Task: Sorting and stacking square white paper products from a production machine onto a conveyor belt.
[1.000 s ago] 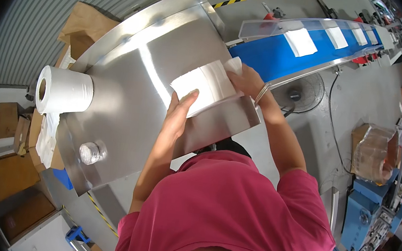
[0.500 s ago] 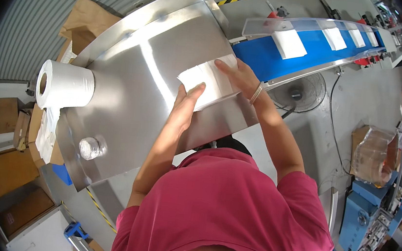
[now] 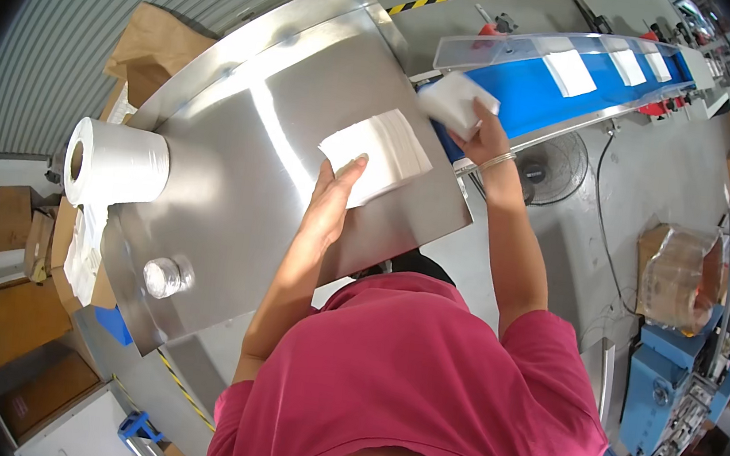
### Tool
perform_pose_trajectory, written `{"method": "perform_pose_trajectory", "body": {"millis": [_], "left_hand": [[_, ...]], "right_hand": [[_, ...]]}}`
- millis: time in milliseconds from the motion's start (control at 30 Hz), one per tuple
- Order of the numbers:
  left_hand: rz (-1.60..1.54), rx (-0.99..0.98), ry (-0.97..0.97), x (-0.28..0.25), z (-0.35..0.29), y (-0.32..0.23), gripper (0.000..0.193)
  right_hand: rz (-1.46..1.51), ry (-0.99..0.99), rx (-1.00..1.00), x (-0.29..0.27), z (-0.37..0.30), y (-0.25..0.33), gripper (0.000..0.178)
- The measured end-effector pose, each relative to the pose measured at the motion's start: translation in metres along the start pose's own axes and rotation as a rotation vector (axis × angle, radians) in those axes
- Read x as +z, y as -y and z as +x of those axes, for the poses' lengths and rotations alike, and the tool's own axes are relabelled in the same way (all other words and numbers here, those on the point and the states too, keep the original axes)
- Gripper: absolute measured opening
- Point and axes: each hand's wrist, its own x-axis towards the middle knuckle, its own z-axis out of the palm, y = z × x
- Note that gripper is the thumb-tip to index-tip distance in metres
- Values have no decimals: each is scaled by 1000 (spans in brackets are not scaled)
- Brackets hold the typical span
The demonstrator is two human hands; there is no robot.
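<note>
A fanned stack of flat white folded packets [image 3: 390,155] lies on the steel table [image 3: 229,249]. My left hand [image 3: 332,198] is closed on its near left end, with the thumb on top and the fingers partly hidden at its side. Over the near end of the blue conveyor belt [image 3: 521,97], my right hand [image 3: 485,140] grips a white folded packet [image 3: 456,102] between thumb and fingers; the packet is slightly blurred. Farther along the belt, several similar packets [image 3: 570,73] lie spaced in a row under a clear guard.
A large white roll [image 3: 127,163] stands at the table's left edge, near a small clear roll of tape [image 3: 162,278]. The table has a raised back wall [image 3: 270,31]. Below the conveyor is a floor fan [image 3: 554,168]. Cardboard boxes and blue machinery [image 3: 660,384] stand around.
My right hand has left the stack and moved right with one packet to the belt's near end. My left hand stays at the stack. Packets on the belt have shifted away to the right.
</note>
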Motion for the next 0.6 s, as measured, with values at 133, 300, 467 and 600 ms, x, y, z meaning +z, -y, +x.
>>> {"method": "perform_pose_trajectory", "body": {"millis": [133,300,467,600], "left_hand": [[6,9,31,-2,3,0,105],[28,-39,-13,6,10,0,100],[-38,50,138,1,23,11,101],[-50,23,25,7,10,5,101]], "right_hand": [[-70,156,221,17,-6,-18,53],[-803,411,-79,64,-52,-31,48],[-648,313,53,61,-42,-32,50],[-1356,94,-530,50,-46,-33,53]]}}
